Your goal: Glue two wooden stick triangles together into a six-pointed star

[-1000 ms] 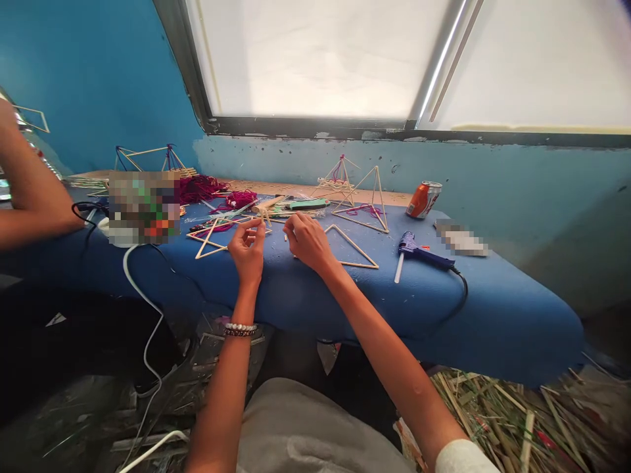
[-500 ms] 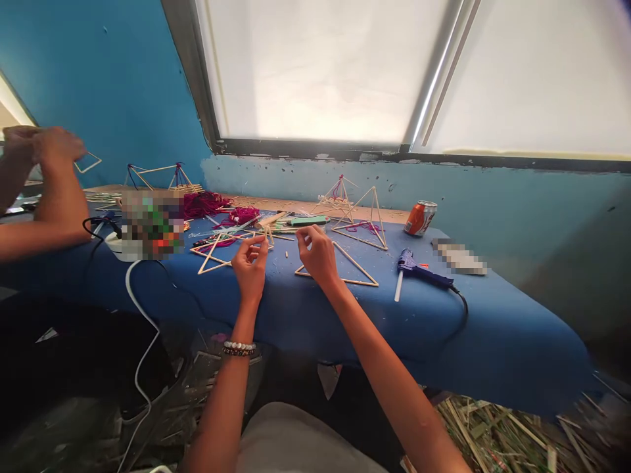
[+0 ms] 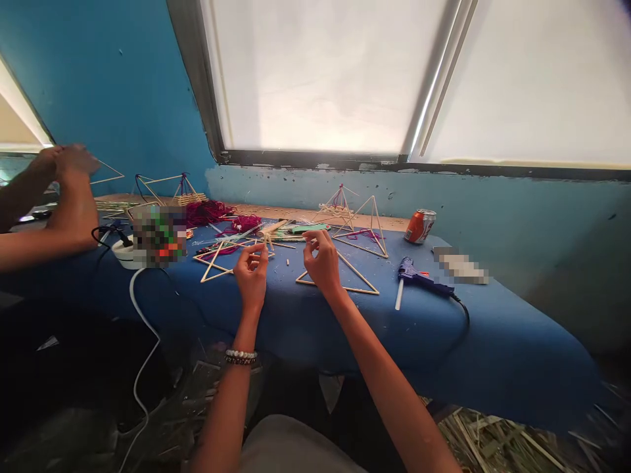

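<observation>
My left hand (image 3: 251, 276) is closed in a pinch, holding short thin wooden sticks (image 3: 267, 240) that stand up at an angle above the fingertips. Across from it, my right hand (image 3: 323, 263) is also pinched. Whatever lies between its fingertips is too small to make out. Below and between the hands a tiny stick offcut (image 3: 288, 262) lies on the blue tablecloth (image 3: 286, 309). A flat triangle of sticks (image 3: 362, 290) lies partly hidden under my right hand. Beside my left hand rests another stick frame (image 3: 210, 269).
A blue glue gun (image 3: 426, 281) and a drink can (image 3: 420, 226) stand right. Behind are a stick pyramid frame (image 3: 375, 226), a green cutter (image 3: 310, 228) and magenta yarn (image 3: 207, 213). Left, a co-worker's hands (image 3: 73, 161) hold a stick frame near a white power strip (image 3: 129, 256).
The view has tilted slightly, so the table sits lower in the picture. My hands keep nearly the same pinched poses. The co-worker's hands and stick frame have shifted a little.
</observation>
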Demonstrator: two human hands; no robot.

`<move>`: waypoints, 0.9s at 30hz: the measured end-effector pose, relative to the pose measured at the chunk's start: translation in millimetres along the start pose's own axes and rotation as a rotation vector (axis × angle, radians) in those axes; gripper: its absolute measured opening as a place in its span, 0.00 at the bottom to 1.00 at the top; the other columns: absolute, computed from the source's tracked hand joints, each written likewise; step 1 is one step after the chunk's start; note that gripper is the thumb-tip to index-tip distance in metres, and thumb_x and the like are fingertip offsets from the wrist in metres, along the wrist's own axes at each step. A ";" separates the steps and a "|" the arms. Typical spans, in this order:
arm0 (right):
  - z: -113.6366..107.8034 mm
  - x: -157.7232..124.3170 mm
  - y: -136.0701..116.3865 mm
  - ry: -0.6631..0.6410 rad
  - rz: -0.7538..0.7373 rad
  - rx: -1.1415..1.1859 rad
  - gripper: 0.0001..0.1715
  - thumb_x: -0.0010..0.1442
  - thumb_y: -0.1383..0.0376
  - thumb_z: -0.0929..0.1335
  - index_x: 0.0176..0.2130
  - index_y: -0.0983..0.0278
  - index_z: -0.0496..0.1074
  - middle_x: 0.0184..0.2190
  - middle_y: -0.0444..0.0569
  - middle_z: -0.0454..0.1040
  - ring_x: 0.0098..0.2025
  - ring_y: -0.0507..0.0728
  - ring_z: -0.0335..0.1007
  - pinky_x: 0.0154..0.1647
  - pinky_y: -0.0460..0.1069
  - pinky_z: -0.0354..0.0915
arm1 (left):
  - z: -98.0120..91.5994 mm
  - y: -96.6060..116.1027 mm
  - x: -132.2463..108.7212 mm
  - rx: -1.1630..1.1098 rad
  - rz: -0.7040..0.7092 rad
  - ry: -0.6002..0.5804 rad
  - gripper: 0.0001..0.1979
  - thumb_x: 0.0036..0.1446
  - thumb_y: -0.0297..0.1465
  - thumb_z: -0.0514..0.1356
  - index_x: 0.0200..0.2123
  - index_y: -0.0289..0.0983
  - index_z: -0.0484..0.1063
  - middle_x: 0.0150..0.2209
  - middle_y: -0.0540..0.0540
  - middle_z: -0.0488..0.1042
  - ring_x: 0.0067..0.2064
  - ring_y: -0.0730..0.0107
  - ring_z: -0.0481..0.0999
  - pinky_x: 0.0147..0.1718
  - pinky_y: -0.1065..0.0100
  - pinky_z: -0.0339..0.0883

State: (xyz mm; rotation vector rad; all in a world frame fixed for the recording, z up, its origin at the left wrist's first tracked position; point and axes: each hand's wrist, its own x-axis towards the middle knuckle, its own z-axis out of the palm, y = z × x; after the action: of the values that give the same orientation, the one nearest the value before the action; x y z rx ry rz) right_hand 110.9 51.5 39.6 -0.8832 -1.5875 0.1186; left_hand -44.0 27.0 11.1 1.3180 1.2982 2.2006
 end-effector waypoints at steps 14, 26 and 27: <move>-6.6 -3.5 -10.1 -0.041 -0.168 0.070 0.08 0.65 0.63 0.68 0.46 0.59 0.70 0.44 0.50 0.72 0.35 0.55 0.69 0.44 0.52 0.70 | 0.1 1.0 -0.8 -0.007 0.002 -0.019 0.14 0.57 0.42 0.66 0.40 0.38 0.78 0.31 0.49 0.76 0.29 0.74 0.72 0.28 0.72 0.65; -7.0 -4.8 -9.1 0.003 -0.334 0.175 0.07 0.68 0.65 0.68 0.35 0.59 0.70 0.32 0.45 0.71 0.33 0.54 0.65 0.38 0.51 0.65 | 0.5 1.2 -0.8 0.006 0.005 -0.024 0.15 0.57 0.43 0.66 0.39 0.38 0.78 0.32 0.48 0.76 0.31 0.73 0.73 0.28 0.73 0.66; -6.4 -4.9 -8.3 0.006 -0.337 0.176 0.08 0.68 0.65 0.68 0.34 0.59 0.69 0.32 0.45 0.70 0.33 0.54 0.65 0.38 0.51 0.65 | 0.6 0.9 -0.8 0.004 0.004 -0.023 0.15 0.56 0.43 0.66 0.39 0.38 0.78 0.32 0.48 0.76 0.31 0.73 0.73 0.29 0.73 0.66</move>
State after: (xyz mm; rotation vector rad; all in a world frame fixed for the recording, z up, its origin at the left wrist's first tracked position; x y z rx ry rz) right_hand 112.5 40.2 41.7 -0.4721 -1.6696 0.0156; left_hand -42.9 26.3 11.5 1.3450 1.2927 2.1800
